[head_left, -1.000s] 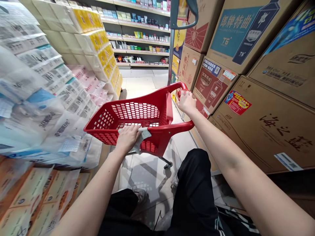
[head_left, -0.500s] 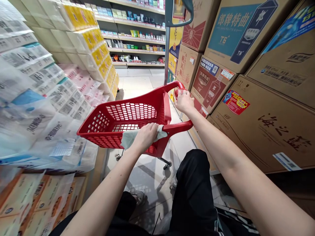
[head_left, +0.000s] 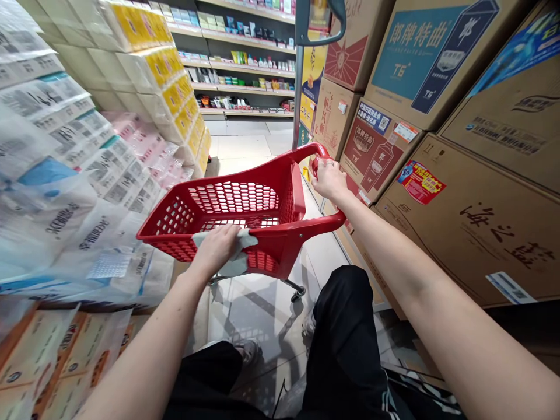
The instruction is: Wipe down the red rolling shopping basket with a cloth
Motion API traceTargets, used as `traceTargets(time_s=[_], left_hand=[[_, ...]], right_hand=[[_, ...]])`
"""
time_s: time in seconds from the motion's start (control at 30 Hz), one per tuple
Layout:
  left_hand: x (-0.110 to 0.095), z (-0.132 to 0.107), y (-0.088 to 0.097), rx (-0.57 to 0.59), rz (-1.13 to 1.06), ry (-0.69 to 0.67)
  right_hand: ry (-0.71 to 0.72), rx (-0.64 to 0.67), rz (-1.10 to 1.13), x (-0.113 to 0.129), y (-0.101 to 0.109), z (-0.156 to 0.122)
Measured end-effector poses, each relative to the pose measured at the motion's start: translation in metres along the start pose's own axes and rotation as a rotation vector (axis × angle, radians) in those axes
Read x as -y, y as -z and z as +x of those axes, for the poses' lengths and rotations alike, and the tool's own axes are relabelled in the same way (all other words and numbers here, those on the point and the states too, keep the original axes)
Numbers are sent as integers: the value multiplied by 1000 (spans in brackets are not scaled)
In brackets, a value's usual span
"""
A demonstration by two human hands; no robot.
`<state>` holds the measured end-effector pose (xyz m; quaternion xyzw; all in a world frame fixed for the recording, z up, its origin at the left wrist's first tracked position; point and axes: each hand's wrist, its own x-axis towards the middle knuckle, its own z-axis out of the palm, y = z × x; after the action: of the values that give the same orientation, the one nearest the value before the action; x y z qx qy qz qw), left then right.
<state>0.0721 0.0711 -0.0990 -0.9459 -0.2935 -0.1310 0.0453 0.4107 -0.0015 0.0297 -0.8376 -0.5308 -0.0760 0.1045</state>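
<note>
A red plastic shopping cart (head_left: 286, 248) with a perforated basket stands in front of me, turned sideways. My left hand (head_left: 217, 248) is closed over a pale grey-green cloth (head_left: 236, 265) and presses it on the near rim of the basket, left of the middle. Part of the cloth hangs down the outer side. My right hand (head_left: 329, 178) is wrapped round the cart's red handle (head_left: 318, 153) near its far end. No goods show inside the basket.
Wrapped tissue packs (head_left: 153, 70) and other plastic-wrapped packs (head_left: 56, 216) are piled on the left. Stacked cardboard cartons (head_left: 476, 221) line the right side, with a grey metal post (head_left: 299, 87) beside them. Stocked shelves (head_left: 245, 64) stand beyond the tiled floor (head_left: 240, 143).
My left hand has slid the cloth leftward along the near rim, away from the handle. My right hand keeps its grip, and the cart has hardly moved.
</note>
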Motion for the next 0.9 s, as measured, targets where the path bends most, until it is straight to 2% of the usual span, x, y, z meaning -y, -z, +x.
traceTargets(time_s=[0.13,0.2,0.27,0.33,0.4,0.53,0.63,0.73,0.9], left_hand=[[31,-25,-5,-26,50,153],[35,-30,-4,-38,48,193],[30,-29,-2,-30,36,203],[16,-19,2,2,35,169],[-8,-2,8,42,29,84],[-69,35,18,16,-34,-30],[-93,48,20,-23,-79,-53],[-82,42,15,-16,-96,-61],[-34,12,0,-35,-21,39]], right_hand=[[17,-5,-8,-5,1,1],[23,6,-16,-6,1,2],[20,20,-29,-5,0,3],[10,34,-42,-4,0,5],[2,45,-49,-2,-1,6],[11,41,-40,-2,-1,6],[28,29,-31,-6,-1,7],[52,26,-23,-12,0,8],[54,21,-9,-17,-1,10]])
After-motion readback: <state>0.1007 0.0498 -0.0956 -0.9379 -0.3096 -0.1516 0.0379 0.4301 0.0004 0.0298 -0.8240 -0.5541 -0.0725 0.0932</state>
